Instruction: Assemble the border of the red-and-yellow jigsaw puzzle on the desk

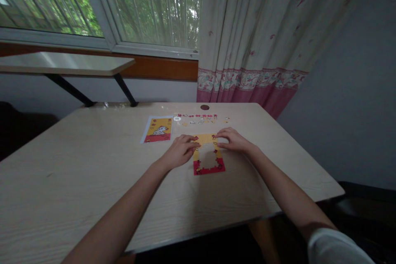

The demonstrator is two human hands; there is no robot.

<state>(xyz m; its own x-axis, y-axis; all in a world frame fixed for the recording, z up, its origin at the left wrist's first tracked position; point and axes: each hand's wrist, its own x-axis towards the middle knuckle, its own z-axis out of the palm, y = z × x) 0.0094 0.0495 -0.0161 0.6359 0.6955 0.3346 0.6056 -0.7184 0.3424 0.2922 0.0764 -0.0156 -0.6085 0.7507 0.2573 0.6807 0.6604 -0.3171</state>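
Note:
A puzzle frame (209, 170) of joined jigsaw pieces lies flat on the table, yellow on top and red along the bottom, with bare tabletop showing in its middle. My left hand (179, 151) rests at its upper left edge, fingers stretched onto the yellow pieces. On the opposite side my right hand (232, 140) touches the upper right corner, its thumb and index finger apart. Beyond the frame lie a row of red puzzle pieces (198, 116) and several loose pale and yellow pieces (201, 121). A reference picture (159, 129) of a white animal lies to the left.
The wooden table (102, 165) reaches toward the window. A dark round object (204, 107) lies near its far edge, and a small white round item (177, 119) sits beside the reference picture. A raised shelf (68, 64) stands at the back left; a curtain (244, 49) hangs behind.

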